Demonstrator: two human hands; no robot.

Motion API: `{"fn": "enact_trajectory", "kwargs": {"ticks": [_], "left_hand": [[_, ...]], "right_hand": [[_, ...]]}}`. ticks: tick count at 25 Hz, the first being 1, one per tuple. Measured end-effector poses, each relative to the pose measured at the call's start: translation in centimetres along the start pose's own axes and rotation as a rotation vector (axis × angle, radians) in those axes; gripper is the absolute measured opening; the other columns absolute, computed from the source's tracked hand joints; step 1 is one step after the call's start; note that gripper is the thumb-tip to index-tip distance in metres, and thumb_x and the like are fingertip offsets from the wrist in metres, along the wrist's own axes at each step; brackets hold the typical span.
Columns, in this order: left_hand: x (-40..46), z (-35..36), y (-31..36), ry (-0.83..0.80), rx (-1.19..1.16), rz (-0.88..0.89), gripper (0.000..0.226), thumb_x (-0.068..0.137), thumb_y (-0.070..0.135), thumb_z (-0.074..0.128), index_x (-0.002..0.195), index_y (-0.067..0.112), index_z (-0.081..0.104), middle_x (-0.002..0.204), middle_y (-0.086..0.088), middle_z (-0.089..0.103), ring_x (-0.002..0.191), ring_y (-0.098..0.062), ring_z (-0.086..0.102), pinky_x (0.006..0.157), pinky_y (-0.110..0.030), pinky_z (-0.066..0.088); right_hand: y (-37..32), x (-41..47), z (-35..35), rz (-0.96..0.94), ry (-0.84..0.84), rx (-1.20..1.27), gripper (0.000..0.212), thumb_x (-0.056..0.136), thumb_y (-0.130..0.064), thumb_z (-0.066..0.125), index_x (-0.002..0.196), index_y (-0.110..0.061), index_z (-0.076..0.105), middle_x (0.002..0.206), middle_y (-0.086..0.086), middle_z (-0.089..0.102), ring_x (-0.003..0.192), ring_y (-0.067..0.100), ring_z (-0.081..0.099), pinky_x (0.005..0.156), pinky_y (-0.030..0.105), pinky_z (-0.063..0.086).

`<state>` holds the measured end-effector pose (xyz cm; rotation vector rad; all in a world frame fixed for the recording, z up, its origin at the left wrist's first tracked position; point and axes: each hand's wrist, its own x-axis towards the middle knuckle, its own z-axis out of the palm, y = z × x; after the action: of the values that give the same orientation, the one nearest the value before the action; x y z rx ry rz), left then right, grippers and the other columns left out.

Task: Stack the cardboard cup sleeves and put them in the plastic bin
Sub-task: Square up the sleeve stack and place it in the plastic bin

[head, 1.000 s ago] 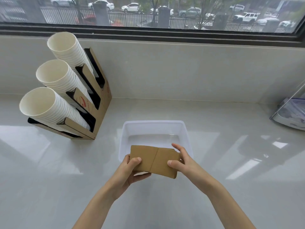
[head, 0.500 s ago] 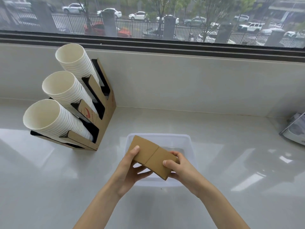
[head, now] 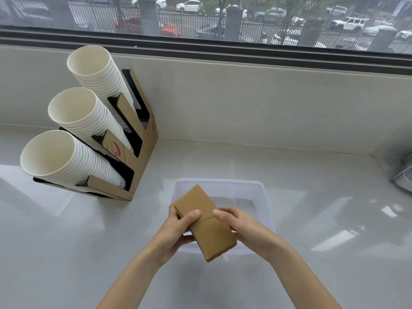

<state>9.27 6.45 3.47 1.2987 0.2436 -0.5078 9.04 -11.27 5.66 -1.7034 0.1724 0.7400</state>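
Note:
A flat stack of brown cardboard cup sleeves point(head: 206, 226) is held in the air over the near half of a translucent white plastic bin point(head: 256, 192) on the counter. The stack is tilted, its long side running from upper left to lower right. My left hand point(head: 176, 228) grips its left edge, thumb on top. My right hand point(head: 243, 230) grips its right edge, thumb on top too. The bin's far inside shows nothing in it; its near part is hidden by the sleeves and hands.
A cardboard cup holder point(head: 138, 139) with three slanted stacks of white paper cups point(head: 73, 121) stands left of the bin. A low wall and window run along the back. A grey object point(head: 403, 177) sits at the right edge.
Both hands have turned the sleeve stack from lying crosswise to a steep diagonal and drawn it nearer. The camera view has tilted up.

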Motion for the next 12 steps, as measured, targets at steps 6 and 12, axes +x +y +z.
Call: {"fn": "enact_trajectory", "kwargs": {"ticks": [6,12], "left_hand": [[0.5,-0.6,1.3,-0.028,0.175,-0.026,0.055,0.078,0.035,0.064,0.123,0.026,0.034,0.118,0.000,0.055,0.103,-0.014,0.059,0.077,-0.031,0.055],[1.1,-1.8,3.2,0.007,0.386,0.025,0.051,0.082,0.040,0.056,0.127,0.023,0.041,0.125,-0.002,0.052,0.111,-0.014,0.055,0.086,-0.030,0.054]], "right_hand": [[-0.3,1.7,0.4,-0.002,-0.091,0.109,0.070,0.067,-0.047,0.065,0.128,-0.018,0.045,0.122,0.004,0.061,0.109,0.017,0.061,0.094,0.033,0.050],[-0.5,3.3,1.1,0.000,-0.048,0.241,0.063,0.066,-0.040,0.062,0.121,-0.013,0.047,0.114,0.006,0.061,0.100,0.019,0.061,0.085,0.032,0.051]]}}
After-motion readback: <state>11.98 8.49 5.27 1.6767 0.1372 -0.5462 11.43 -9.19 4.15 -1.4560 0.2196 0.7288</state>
